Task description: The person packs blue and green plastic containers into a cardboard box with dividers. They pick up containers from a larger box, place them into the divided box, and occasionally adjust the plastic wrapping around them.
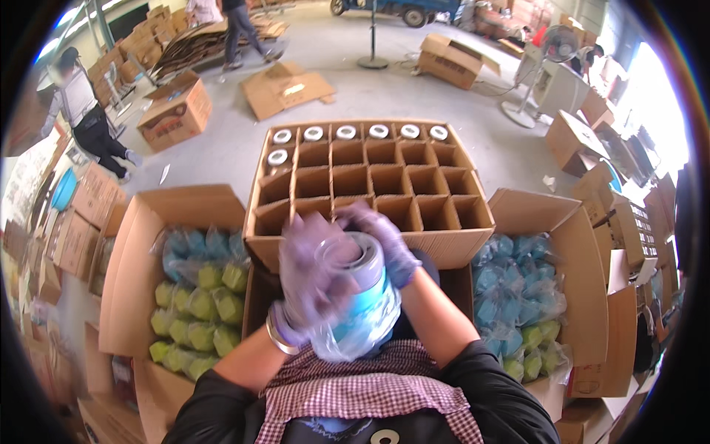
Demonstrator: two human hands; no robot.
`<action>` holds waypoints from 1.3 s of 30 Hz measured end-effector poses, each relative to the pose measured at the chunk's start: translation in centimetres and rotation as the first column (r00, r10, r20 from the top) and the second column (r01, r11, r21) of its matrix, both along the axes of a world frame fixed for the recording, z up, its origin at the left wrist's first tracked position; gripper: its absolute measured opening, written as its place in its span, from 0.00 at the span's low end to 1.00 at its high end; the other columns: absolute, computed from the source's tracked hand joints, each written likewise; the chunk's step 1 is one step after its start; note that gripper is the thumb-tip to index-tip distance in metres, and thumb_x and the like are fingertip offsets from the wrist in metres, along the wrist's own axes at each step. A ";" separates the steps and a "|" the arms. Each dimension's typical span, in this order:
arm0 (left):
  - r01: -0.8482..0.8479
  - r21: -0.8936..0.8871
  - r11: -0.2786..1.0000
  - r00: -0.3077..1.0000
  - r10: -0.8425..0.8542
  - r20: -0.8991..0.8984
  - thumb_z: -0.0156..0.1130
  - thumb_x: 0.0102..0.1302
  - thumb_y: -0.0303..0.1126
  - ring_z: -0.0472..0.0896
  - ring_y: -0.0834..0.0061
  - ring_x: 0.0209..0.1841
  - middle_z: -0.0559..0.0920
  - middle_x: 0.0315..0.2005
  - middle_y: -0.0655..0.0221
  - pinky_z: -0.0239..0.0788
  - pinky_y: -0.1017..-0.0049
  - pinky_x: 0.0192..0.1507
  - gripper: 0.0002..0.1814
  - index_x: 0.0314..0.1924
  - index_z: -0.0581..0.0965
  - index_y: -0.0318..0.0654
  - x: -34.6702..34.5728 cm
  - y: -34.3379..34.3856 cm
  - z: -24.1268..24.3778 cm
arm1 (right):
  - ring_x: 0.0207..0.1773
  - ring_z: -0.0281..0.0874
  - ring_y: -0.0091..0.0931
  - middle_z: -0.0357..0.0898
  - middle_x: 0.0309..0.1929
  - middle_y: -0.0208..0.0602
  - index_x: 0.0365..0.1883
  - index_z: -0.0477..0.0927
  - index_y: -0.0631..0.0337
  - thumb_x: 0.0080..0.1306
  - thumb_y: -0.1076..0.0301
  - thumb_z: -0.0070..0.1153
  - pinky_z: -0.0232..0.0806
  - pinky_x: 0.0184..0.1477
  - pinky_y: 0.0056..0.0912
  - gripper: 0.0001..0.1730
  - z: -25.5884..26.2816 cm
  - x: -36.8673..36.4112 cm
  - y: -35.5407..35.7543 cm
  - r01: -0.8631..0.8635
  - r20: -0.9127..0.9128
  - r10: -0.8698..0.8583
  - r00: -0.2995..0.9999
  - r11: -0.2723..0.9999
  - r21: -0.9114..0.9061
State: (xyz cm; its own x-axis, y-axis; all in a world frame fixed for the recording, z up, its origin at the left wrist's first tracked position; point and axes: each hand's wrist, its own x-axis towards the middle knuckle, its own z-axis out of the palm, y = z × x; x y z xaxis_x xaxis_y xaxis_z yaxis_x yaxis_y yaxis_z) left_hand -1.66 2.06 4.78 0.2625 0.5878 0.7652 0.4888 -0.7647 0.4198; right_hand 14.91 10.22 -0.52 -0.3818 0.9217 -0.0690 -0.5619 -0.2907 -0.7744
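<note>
Both hands wear thin purple gloves. Between them is a blue bottle or cup with a grey collar [360, 305], loosely wrapped in clear plastic, close to my apron. My right hand [383, 238] curls around its far right side. My left hand [319, 272] is blurred at its left side and top, so its exact hold cannot be told. Just beyond them stands a divided cardboard box [369, 241]; several white round lids [345, 132] show in its far row, with one more in the second row at the left.
Open cartons flank me: green [199, 302] and blue plastic-wrapped pieces at left, blue [505, 283] and green at right. Flattened cardboard [285, 91], an open carton [175, 114] and a standing fan [521, 111] are on the floor beyond. A person [83, 105] walks at far left.
</note>
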 end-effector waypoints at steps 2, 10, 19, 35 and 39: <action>0.152 -0.297 0.943 0.929 -0.034 0.367 0.57 0.71 0.56 0.73 0.59 0.64 0.77 0.58 0.57 0.57 0.58 0.71 0.32 0.60 0.77 0.35 -1.5 2.8 -1.6 | 0.49 0.81 0.28 0.83 0.45 0.40 0.52 0.81 0.65 0.79 0.51 0.44 0.74 0.56 0.35 0.25 0.2 1.4 -1.8 0.162 -0.260 -0.146 0.955 0.986 0.042; 0.122 -0.122 0.985 0.942 -0.154 -0.299 0.52 0.70 0.64 0.65 0.51 0.68 0.69 0.62 0.54 0.46 0.49 0.75 0.38 0.67 0.74 0.42 -0.1 -0.3 -1.7 | 0.70 0.68 0.33 0.74 0.65 0.41 0.68 0.69 0.65 0.81 0.41 0.32 0.58 0.74 0.37 0.36 0.5 2.7 -3.2 0.006 0.107 -0.033 0.994 0.970 0.244; 0.260 -0.438 0.861 0.869 -0.011 0.495 0.75 0.61 0.49 0.79 0.58 0.55 0.77 0.54 0.58 0.75 0.58 0.58 0.42 0.68 0.66 0.36 -3.8 6.8 0.1 | 0.63 0.77 0.36 0.77 0.63 0.47 0.66 0.72 0.65 0.73 0.27 0.35 0.68 0.68 0.40 0.47 -3.7 0.1 -2.7 -0.318 -0.205 0.305 0.930 0.947 -0.035; 0.979 -0.197 -0.058 0.183 -0.190 0.965 0.64 0.67 0.57 0.78 0.69 0.41 0.79 0.38 0.59 0.74 0.69 0.44 0.28 0.42 0.75 0.34 -2.3 6.6 -3.9 | 0.48 0.84 0.48 0.84 0.45 0.57 0.44 0.83 0.62 0.62 0.58 0.56 0.76 0.52 0.49 0.19 4.3 -10.5 22.2 -0.699 0.793 -0.569 0.218 0.476 0.534; 0.998 -0.039 0.057 0.039 0.004 0.999 0.72 0.63 0.44 0.78 0.67 0.41 0.77 0.38 0.60 0.71 0.69 0.47 0.20 0.40 0.73 0.39 -2.4 6.0 -2.6 | 0.55 0.84 0.41 0.84 0.52 0.52 0.58 0.79 0.58 0.59 0.54 0.62 0.76 0.56 0.43 0.30 -1.6 -18.4 29.0 -0.786 0.844 -0.520 -0.132 0.574 0.231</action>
